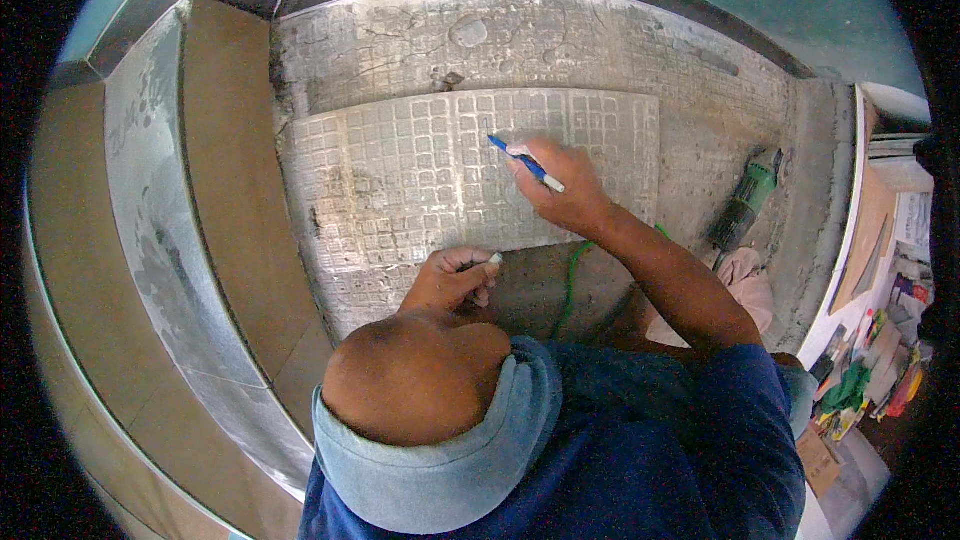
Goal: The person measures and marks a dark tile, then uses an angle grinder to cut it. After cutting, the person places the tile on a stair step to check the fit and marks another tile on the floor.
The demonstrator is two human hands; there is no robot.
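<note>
My right hand (560,180) is closed around a blue and white pen (528,163). The pen slants down to the left, with its blue end at the surface of a large tile (400,155). That tile lies with its gridded, grey back facing up. By the tile's near edge, my left hand (450,280) is curled shut, pinching a small white piece (496,258) between thumb and finger. Its exact kind is too small to make out. Below the left hand is my bare knee (410,390), which sticks out of light blue denim.
A green power tool (748,198) rests on the rough mortar floor (390,35) at right. A green cord (572,285) runs below the tile. Beige steps (230,170) with grey edging rise at left. Assorted items (860,380) crowd a shelf at far right; a cloth (738,290) lies nearby.
</note>
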